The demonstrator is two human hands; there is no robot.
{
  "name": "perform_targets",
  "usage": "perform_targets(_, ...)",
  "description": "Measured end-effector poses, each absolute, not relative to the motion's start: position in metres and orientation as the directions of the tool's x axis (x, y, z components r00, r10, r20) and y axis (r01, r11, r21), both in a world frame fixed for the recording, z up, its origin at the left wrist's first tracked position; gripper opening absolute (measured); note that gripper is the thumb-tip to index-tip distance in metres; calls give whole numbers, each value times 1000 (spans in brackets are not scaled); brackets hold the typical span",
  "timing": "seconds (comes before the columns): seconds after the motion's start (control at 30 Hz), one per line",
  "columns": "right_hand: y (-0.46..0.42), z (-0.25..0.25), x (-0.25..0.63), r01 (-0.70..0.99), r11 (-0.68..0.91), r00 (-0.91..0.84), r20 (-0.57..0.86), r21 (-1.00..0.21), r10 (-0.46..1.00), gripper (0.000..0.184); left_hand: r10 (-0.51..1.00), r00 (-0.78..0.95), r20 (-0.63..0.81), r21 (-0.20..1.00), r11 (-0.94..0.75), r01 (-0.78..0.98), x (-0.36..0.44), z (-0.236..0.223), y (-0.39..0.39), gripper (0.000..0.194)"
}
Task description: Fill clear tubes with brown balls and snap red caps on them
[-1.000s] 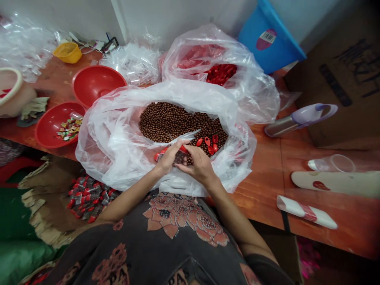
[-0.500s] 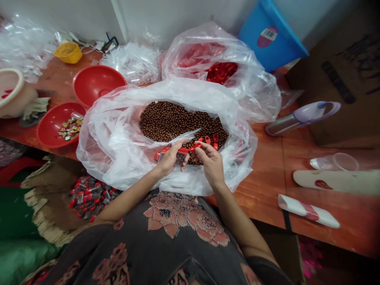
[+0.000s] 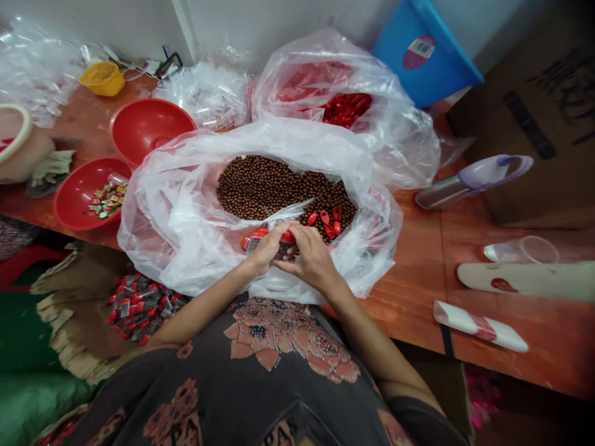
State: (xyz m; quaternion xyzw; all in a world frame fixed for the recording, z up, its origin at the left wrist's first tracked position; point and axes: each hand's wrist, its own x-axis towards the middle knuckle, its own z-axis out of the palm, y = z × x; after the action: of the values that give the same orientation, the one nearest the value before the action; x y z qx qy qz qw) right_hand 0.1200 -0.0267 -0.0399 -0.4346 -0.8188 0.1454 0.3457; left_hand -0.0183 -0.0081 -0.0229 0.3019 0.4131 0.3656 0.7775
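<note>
Packet (image 3: 251, 243) in both hands: our left hand (image 3: 264, 253) and right hand (image 3: 311, 257) clench around the small clear bag at frame center, fingers meeting over it. Its long axis lies nearly level, with a red-trimmed end jutting toward frame left. We hold it above the mouth of a white plastic sack (image 3: 174, 229) heaped with brown beads (image 3: 272, 189). Loose red plastic pieces (image 3: 329, 221) lie on the beads just beyond our right hand. A second sack (image 3: 395, 118) of red pieces sits toward upper right, on a wooden table (image 3: 409, 266).
</note>
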Motion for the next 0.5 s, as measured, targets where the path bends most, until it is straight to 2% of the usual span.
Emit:
perform_targets(0.1, -25, -40, 120, 601, 631, -429, 469, -490, 773, 73, 799, 424, -427, 765, 569, -301, -25, -22, -12, 50)
perform_targets(0.17, -27, -40, 119, 602, 642, -431, 483, -476, 762, 74, 789, 465, -402, 807, 545, -226, -37, -21, -6, 49)
perform_targets(0.23, -31, -41, 114, 618, 617, -421, 457, -488, 784, 77, 792, 500, -349, 901, 431, -54, -53, -18, 12, 44)
perform_targets(0.3, -35, -44, 106, 639, 581, -440, 381, -503, 813, 79, 838, 472, -274, 960, 207, 190, -65, -15, 42, 38)
perform_targets(0.33, -36, -46, 101, 643, 574, -467, 334, -507, 819, 80, 872, 437, -222, 945, 81, 318, -67, -14, 61, 37)
perform_targets(0.4, -38, -49, 91, 629, 588, -540, 258, -508, 801, 84, 916, 390, -91, 831, -146, 537, -62, -14, 101, 35)
perform_targets(0.47, -39, -50, 86, 612, 602, -578, 229, -514, 783, 85, 922, 385, 31, 673, -304, 674, -44, -18, 139, 32)
perform_targets(0.5, -38, -50, 86, 610, 597, -572, 232, -521, 787, 79, 915, 397, 76, 614, -357, 704, -33, -23, 156, 33)
